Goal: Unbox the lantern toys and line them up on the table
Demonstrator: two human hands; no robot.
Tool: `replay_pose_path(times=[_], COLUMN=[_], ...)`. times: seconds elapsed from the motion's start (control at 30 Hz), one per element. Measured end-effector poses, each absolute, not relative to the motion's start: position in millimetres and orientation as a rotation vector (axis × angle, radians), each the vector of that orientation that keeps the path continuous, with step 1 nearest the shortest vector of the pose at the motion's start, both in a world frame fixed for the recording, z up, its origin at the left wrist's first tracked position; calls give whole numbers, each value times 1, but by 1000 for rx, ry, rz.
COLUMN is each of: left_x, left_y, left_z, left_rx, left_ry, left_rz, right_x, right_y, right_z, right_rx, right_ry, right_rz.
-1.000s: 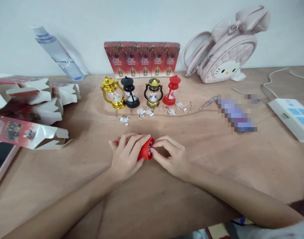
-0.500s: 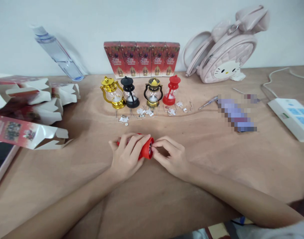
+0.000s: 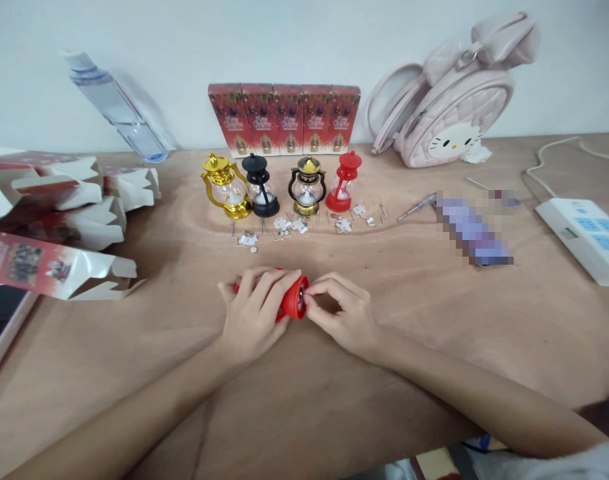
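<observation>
My left hand [image 3: 257, 310] is wrapped round a red toy lantern [image 3: 296, 301] lying on its side, its base turned to the right. At that base, the thumb and forefinger of my right hand [image 3: 344, 313] are pinched together; whatever small thing they hold is too tiny to make out. Beyond my hands stand a gold lantern [image 3: 227, 188], a black lantern [image 3: 261, 187], a black-and-gold lantern [image 3: 307, 187] and another red lantern [image 3: 345, 183]. In front of them lie bent wires, white tags [image 3: 248, 239] and small round pieces [image 3: 253, 250].
Five-panelled red Christmas boxes [image 3: 288, 123] stand against the wall. Opened boxes [image 3: 49, 263] pile up on the left, near a leaning water bottle [image 3: 117, 110]. To the right are a pink backpack [image 3: 459, 113], a screwdriver [image 3: 417, 207], a blurred-out object [image 3: 474, 230] and a power strip [image 3: 584, 230].
</observation>
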State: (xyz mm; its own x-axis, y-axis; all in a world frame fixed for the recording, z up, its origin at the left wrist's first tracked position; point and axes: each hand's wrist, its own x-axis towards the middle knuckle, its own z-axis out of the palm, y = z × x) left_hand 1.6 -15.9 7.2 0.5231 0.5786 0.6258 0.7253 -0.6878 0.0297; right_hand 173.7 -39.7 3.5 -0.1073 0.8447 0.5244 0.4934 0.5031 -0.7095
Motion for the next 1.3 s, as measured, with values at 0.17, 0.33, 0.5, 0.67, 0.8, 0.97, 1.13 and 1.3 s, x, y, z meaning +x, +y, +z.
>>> replay_pose_path(times=[0.17,0.33,0.5,0.67,0.8,0.97,1.13,1.3], left_x=[1,1,2,1,2,2,2,1], left_y=[-16,-16,-16,-16,-16,-16,-16,-16], left_z=[7,8,8,8,8,8,7,6], left_rx=[-2546,-2540,-2538,-2532,-2525,-2526,-2535,-2553], left_ry=[-1113,-1127,-1123,-1106,-1122,-1116,-1087,-1098], left_rz=[-905,-916,-912,-921,-915,-916,-923,-918], right_x=[174,174,174,173,174,175,176,176], right_y=[-39,-38,-38,-38,-37,-35,-34,-34], right_z=[3,3,4,3,3,4,3,1], right_rx=[-1136,-1133,-1103,-1106,-1122,-1140,-1193,-1201], right_ry=[-1742,-1725,-1731,-1713,-1710,-1712,-1740,-1740], right_rz=[462,481,484,497,538,625,724,766])
